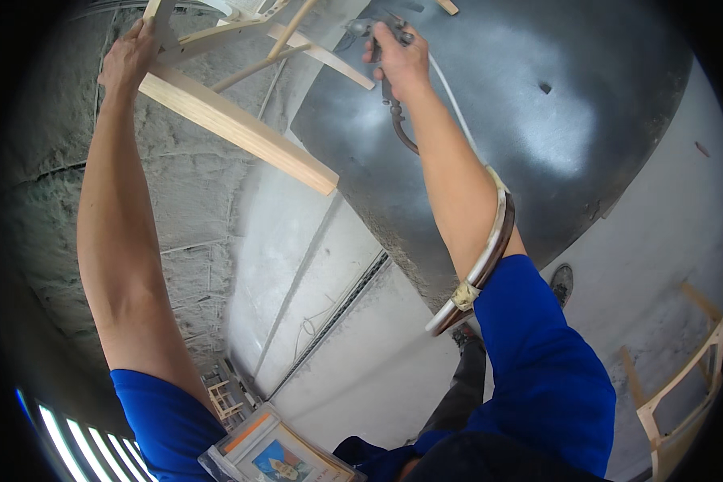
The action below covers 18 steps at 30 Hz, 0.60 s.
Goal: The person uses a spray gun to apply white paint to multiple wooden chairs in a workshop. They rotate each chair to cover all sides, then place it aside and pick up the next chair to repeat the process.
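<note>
My left hand (128,58), at the upper left, is closed around a bar of a pale wooden chair frame (241,132). The frame is held up and tilted, with one thick leg pointing toward the middle and thinner rungs behind it. Part of the frame runs out of view at the top. My right hand (403,63) grips a metal spray gun (388,87), its head turned left toward the frame and apart from it. From the gun's handle a dark hose (400,128) curves down behind my forearm. Thicker hoses (490,241) bend around my right elbow.
Beneath the gun lies a large dark grey sheet (522,72) with whitish patches. A dusty, crinkled grey covering (185,185) hangs at the left. Another wooden chair frame (683,377) stands at the lower right. A narrow slotted channel (329,321) crosses the pale floor.
</note>
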Each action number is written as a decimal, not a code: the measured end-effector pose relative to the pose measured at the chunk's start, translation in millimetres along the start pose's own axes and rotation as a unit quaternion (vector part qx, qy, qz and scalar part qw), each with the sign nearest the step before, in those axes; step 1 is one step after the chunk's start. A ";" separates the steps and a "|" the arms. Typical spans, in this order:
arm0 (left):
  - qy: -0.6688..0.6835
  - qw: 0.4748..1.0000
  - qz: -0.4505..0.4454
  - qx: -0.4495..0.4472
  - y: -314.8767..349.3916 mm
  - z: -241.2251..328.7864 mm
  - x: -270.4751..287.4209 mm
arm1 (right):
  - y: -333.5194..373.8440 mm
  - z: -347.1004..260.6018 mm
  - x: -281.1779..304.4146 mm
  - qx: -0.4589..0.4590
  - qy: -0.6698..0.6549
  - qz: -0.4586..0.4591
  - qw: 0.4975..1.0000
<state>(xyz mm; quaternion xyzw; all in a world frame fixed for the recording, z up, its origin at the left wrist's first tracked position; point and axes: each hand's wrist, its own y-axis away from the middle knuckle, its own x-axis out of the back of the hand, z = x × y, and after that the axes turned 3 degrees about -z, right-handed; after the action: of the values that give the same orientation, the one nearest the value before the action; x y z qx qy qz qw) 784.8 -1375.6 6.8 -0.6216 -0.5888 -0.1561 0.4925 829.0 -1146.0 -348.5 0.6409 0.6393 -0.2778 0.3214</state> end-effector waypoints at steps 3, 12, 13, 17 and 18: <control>-0.022 1.000 -0.022 0.001 -7.8 -4.9 1.0 | 1.7 6.2 2.7 -0.055 0.100 0.008 0.993; 0.038 0.998 -0.047 -0.014 -0.4 -10.4 11.1 | 112.4 -60.4 73.4 -0.018 0.314 0.026 0.949; 0.018 0.998 -0.065 -0.017 4.1 -8.6 16.2 | 119.2 -70.5 71.7 0.022 0.299 -0.009 0.954; -0.032 0.995 -0.058 -0.071 31.9 0.8 41.1 | 123.4 -102.4 37.5 0.128 0.348 -0.133 0.919; -0.017 0.992 -0.070 -0.103 37.4 4.5 46.6 | 111.0 -109.0 24.6 0.155 0.351 -0.088 0.919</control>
<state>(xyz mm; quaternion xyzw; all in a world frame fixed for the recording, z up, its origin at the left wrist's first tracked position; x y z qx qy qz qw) 828.2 -1338.4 24.7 -0.6284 -0.6201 -0.2397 0.4039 934.5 -1043.9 -291.4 0.6805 0.7136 -0.1577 -0.0531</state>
